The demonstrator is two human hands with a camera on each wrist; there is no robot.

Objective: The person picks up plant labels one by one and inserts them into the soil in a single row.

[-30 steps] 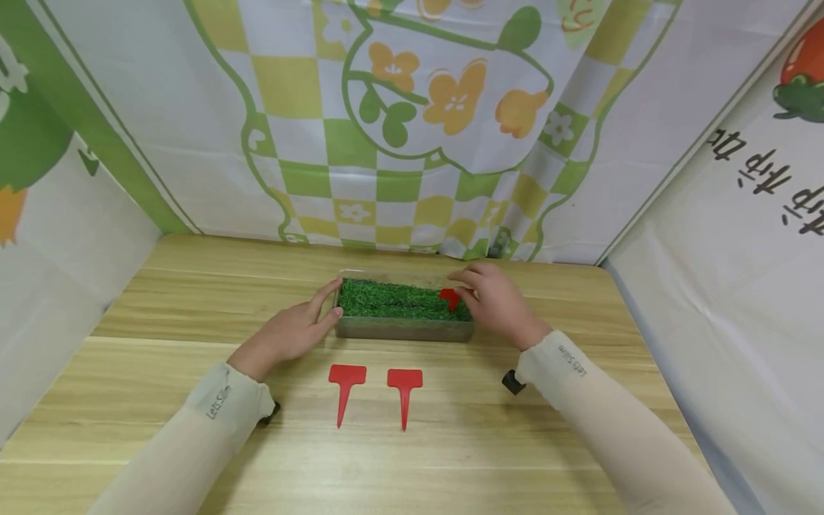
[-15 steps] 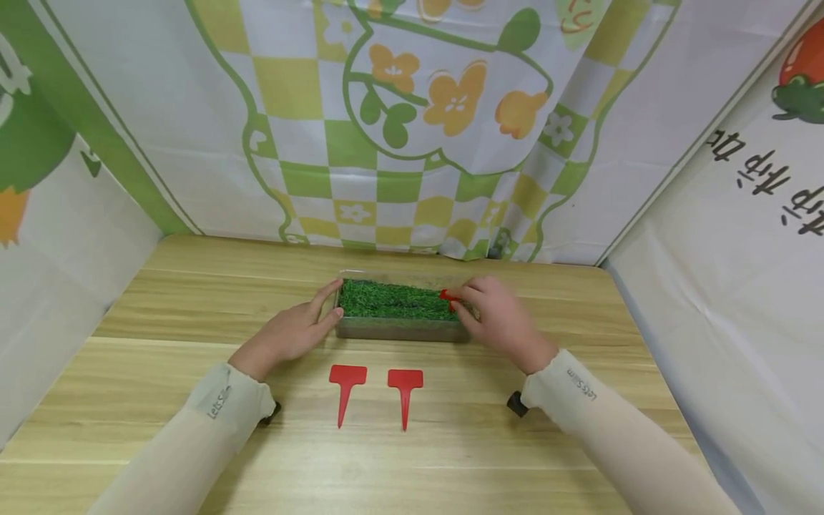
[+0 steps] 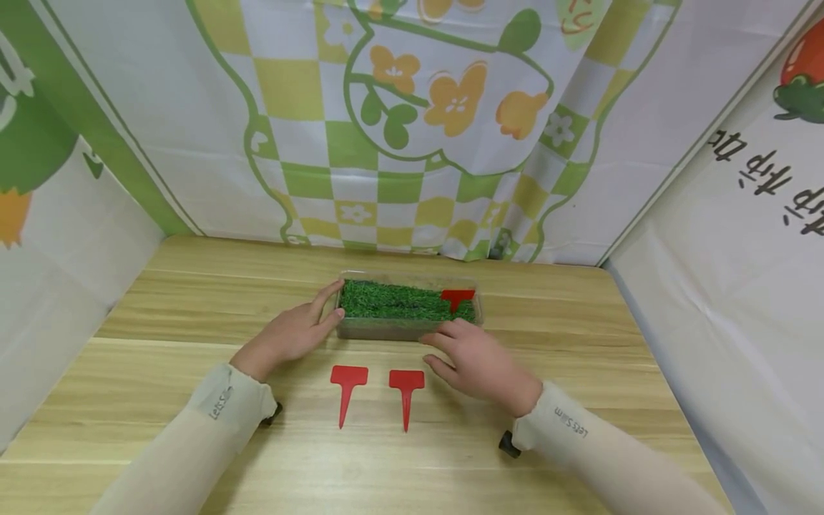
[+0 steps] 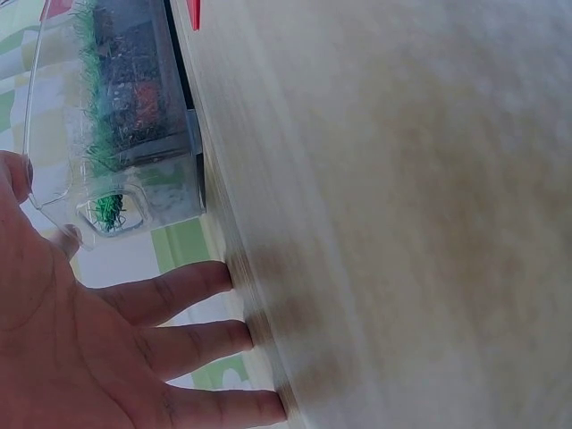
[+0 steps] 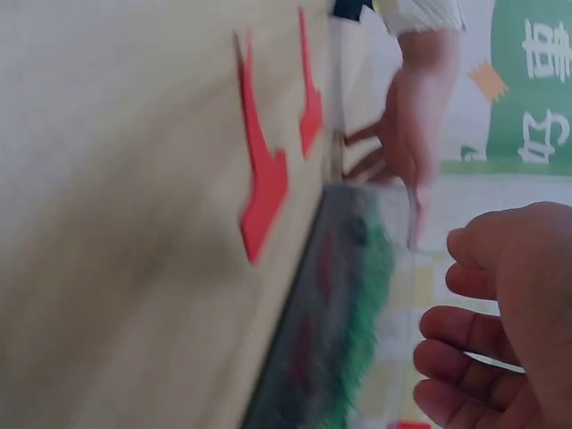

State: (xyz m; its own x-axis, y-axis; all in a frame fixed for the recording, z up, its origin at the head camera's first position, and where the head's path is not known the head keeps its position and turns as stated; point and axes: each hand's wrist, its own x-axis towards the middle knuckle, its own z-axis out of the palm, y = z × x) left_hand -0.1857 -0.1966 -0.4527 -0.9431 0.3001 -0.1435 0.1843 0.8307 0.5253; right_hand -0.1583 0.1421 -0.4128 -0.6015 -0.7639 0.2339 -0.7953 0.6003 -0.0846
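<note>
A clear plastic box [image 3: 386,329] holds a strip of green artificial grass [image 3: 393,300]. My left hand [image 3: 292,332] touches the box's left end with thumb and index finger; in the left wrist view its other fingers [image 4: 192,349] are spread, tips against the wooden tabletop. A red T-shaped plant label [image 3: 458,295] stands in the grass near the right end. In front of the box, two more red plant labels [image 3: 349,375] lie flat, stems toward me. My right hand [image 3: 483,365] hovers by the box's front right, just right of the labels, fingers loosely bent and holding nothing.
The wooden table [image 3: 193,307] extends around the box on all sides. Behind it hangs a checked, flower-printed cloth [image 3: 412,143]. White printed panels [image 3: 727,286] rise at the sides. A small black object [image 3: 510,445] sits under the right cuff.
My right hand has let go of the red plant label, which now stands in the grass, and moved toward me, near the loose labels. The left hand has stayed put.
</note>
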